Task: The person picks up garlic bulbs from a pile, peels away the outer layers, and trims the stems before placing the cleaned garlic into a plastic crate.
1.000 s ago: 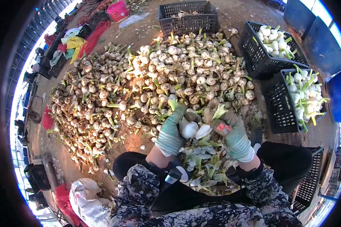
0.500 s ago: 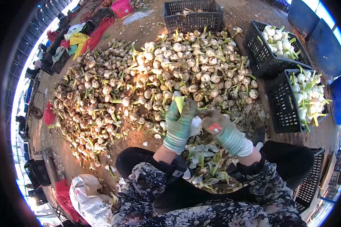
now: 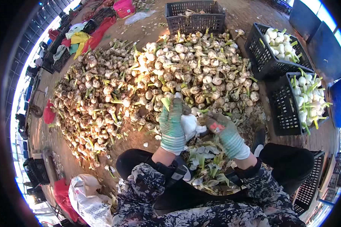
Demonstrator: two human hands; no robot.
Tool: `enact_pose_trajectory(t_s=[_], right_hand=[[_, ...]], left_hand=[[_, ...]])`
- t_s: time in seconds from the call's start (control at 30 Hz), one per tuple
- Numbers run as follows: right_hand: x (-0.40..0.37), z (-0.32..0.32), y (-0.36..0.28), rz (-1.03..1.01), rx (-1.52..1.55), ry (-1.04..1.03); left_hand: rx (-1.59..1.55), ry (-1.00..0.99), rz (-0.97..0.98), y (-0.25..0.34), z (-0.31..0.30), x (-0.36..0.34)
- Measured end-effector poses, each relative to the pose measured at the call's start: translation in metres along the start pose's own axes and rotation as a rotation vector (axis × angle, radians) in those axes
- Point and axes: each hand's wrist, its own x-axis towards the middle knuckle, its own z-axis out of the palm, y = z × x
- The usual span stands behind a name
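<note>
My left hand (image 3: 172,126), in a green and white striped work glove, is closed around a garlic bulb (image 3: 189,125). The bulb's white side faces right, and a cut green stem (image 3: 166,103) pokes up by the fingers. My right hand (image 3: 229,136), in a matching soiled glove with a red spot near the fingers, is curled with its fingertips at the bulb's right side. What those fingers pinch, I cannot tell. Beneath both hands lies a heap of peeled leaves and skins (image 3: 212,162). Beyond them spreads a large pile of unpeeled garlic (image 3: 193,60).
Two black crates of white garlic stand at the right, a nearer crate (image 3: 282,109) and a farther crate (image 3: 259,56). Another black crate (image 3: 195,22) is behind the pile. A white sack (image 3: 89,198) lies at lower left, and a pink bucket (image 3: 124,8) stands far back.
My left hand has shifted slightly left and turned, showing more of the bulb's white side. My right hand has moved slightly down, its fingers now seen more clearly.
</note>
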Motion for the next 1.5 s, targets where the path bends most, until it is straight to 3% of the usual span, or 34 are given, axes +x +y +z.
enact_pose_trajectory(t_s=[0.03, 0.07, 0.1, 0.13, 0.23, 0.27, 0.3, 0.37, 0.4, 0.43, 0.5, 0.53, 0.57, 0.63, 0.67, 0.73, 0.83, 0.87, 0.93, 0.97, 1.0, 1.03, 1.07, 1.13, 1.17, 1.23, 1.27, 1.3, 1.37, 1.43, 1.5], right_hand=[[-0.004, 0.002, 0.002, 0.009, 0.155, 0.068], [-0.009, 0.004, 0.003, 0.013, 0.158, 0.072], [-0.017, 0.018, -0.003, -0.135, -0.202, 0.039], [-0.022, 0.028, -0.008, -0.284, -0.563, 0.004], [-0.029, 0.039, -0.01, -0.449, -0.703, 0.137], [-0.017, 0.029, -0.003, -0.213, -0.432, 0.06], [-0.01, 0.021, -0.005, -0.212, -0.434, 0.054], [-0.005, 0.001, -0.007, -0.087, -0.645, 0.186], [0.004, -0.029, 0.008, -0.102, -1.021, 0.218], [0.003, -0.033, 0.006, -0.119, -1.025, 0.218], [-0.011, -0.039, 0.016, -0.291, -1.112, 0.12], [-0.007, -0.031, 0.012, -0.044, -0.789, 0.161], [-0.011, -0.02, 0.002, -0.051, -0.786, 0.167], [-0.026, 0.014, -0.023, -0.202, -0.511, -0.061], [-0.031, 0.023, -0.011, -0.265, -0.351, 0.036], [-0.03, 0.03, -0.013, -0.226, -0.408, 0.066], [-0.021, 0.021, -0.015, -0.078, -0.426, 0.09], [-0.023, 0.02, -0.018, -0.061, -0.589, 0.089], [-0.011, 0.004, -0.008, 0.091, -0.964, 0.156], [-0.004, -0.017, 0.008, 0.077, -0.959, 0.168], [0.001, -0.038, 0.024, 0.211, -1.27, 0.054], [0.002, -0.039, 0.024, 0.367, -1.58, -0.08], [-0.001, -0.043, 0.026, 0.377, -1.582, -0.094], [-0.015, -0.029, 0.001, 0.124, -1.551, -0.059], [-0.016, -0.026, -0.008, 0.122, -1.546, -0.048], [-0.019, -0.024, -0.025, -0.088, -1.674, 0.11], [-0.021, -0.019, -0.026, -0.29, -1.317, 0.059], [-0.023, -0.008, -0.024, -0.468, -0.949, 0.011], [-0.025, 0.02, -0.026, -0.791, -1.059, 0.056], [-0.028, 0.022, -0.016, -0.734, -0.958, 0.097], [-0.038, 0.025, -0.015, -0.484, -0.668, -0.293]], left_hand=[[0.001, 0.008, -0.003, 0.0, 0.004, -0.004], [0.254, 0.053, 0.119, 0.002, 0.009, -0.011], [0.507, 0.092, 0.242, 0.005, 0.021, -0.016], [0.483, 0.073, 0.315, -0.001, 0.02, -0.015], [0.505, 0.051, 0.277, 0.0, 0.025, -0.019], [0.755, 0.018, 0.284, 0.012, 0.023, -0.018], [0.754, 0.024, 0.288, 0.012, 0.023, -0.015], [0.106, 0.04, 0.024, 0.011, 0.019, -0.013], [0.257, 0.062, 0.11, 0.014, 0.029, -0.017], [0.433, 0.032, 0.24, 0.012, 0.022, -0.017], [0.388, 0.05, 0.23, 0.003, 0.011, -0.016], [0.391, 0.054, 0.218, 0.002, 0.012, -0.02], [0.476, 0.023, 0.256, 0.004, 0.017, -0.019], [0.564, -0.01, 0.295, 0.009, 0.028, -0.022], [0.666, -0.047, 0.371, 0.012, 0.034, -0.024], [0.761, -0.168, 0.523, 0.013, 0.036, -0.025], [0.773, -0.308, 0.505, 0.02, 0.028, -0.022], [0.777, -0.304, 0.503, 0.02, 0.025, -0.022], [0.148, -0.157, -0.011, 0.018, 0.022, -0.019], [-0.166, -0.09, -0.266, 0.019, 0.024, -0.015], [-0.225, 0.12, -0.222, 0.021, 0.028, -0.01], [-0.327, -0.064, -0.284, 0.025, 0.015, -0.001], [-0.252, 0.011, -0.333, 0.023, 0.002, 0.003], [-0.164, 0.105, -0.378, 0.021, 0.0, 0.003], [-0.158, 0.098, -0.384, 0.023, 0.004, 0.002], [-0.12, 0.029, -0.393, 0.022, 0.01, -0.002], [-0.264, -0.025, -0.44, 0.017, 0.002, 0.001], [-0.103, 0.177, -0.39, 0.016, 0.021, -0.003], [-0.12, 0.256, -0.529, 0.017, 0.045, -0.011], [-0.148, 0.232, -0.467, 0.003, 0.014, -0.004], [-0.008, 0.299, -0.296, 0.005, 0.017, -0.001]])
